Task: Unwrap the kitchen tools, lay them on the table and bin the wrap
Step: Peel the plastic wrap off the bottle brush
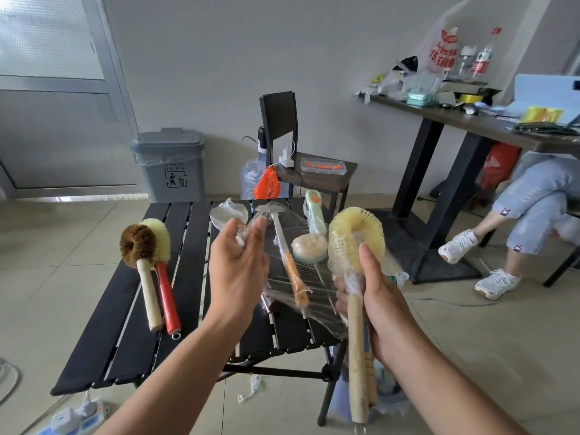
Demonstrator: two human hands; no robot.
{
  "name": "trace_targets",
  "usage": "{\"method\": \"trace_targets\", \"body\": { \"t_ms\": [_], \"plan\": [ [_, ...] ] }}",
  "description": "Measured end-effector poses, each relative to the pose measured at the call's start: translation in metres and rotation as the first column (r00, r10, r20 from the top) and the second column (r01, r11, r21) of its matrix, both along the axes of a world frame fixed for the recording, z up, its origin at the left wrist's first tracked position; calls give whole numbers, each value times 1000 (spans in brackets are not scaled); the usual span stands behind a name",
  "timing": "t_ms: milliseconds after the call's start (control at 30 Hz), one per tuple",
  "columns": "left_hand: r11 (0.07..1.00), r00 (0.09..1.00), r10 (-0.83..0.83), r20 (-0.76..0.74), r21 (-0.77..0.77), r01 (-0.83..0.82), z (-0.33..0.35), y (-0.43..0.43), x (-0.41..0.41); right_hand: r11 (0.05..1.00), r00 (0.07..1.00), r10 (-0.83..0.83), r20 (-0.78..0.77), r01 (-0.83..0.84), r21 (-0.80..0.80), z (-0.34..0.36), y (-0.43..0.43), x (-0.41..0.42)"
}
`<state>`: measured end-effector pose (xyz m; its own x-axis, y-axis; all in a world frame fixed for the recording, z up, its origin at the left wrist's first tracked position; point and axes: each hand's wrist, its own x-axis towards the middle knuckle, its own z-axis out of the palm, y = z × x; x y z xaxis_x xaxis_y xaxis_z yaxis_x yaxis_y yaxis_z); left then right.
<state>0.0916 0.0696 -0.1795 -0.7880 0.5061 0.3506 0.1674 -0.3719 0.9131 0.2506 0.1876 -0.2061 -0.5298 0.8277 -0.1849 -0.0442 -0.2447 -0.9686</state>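
My right hand (383, 304) grips the wooden handle of the pale-bristled brush (356, 240), held upright just off the right edge of the black slatted table (110, 340), while my left hand (238, 265) pinches a bunched end of the clear wrap (314, 287) above the tabletop. The wrap stretches between my hands, veiling the orange-handled tool (293, 277) and round sponge (309, 248) lying beneath. On the table's left lie a brown brush (138, 243) and a red-handled brush (166, 296) touching side by side, and the grey bin (171, 164) stands by the wall beyond.
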Motion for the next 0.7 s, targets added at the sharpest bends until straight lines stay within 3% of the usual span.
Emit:
{"method": "trace_targets", "body": {
  "t_ms": [133, 200, 300, 400, 500, 633, 700],
  "plan": [
    [985, 992, 128, -10, -116, -129, -8, 1, -12, 1000, 999, 31, 25, -32, 0, -1, 4, 0],
    [974, 993, 119, -1, -193, -117, -13, 2, -15, 992, 997, 71, -12, -72, -101, -3, 6, 1],
    [927, 995, -77, 60, -362, 94, -12, -1, -14, 951, 983, 124, -139, -157, -266, -5, 8, 4],
    [761, 941, -339, 21, -582, 287, -8, -2, -9, 976, 980, 196, -34, -198, -90, -7, 6, 6],
    [636, 860, -507, -58, -698, 328, -9, -3, -2, 988, 988, 139, 63, -143, 57, -7, 3, 5],
    [721, 862, -474, -181, -641, 261, -9, -7, -4, 992, 992, 118, 43, -119, 35, 3, 6, 12],
    [772, 883, -441, -160, -570, 281, -10, -8, -5, 989, 989, 150, -10, -150, -13, 7, 7, 14]
  ]
}}
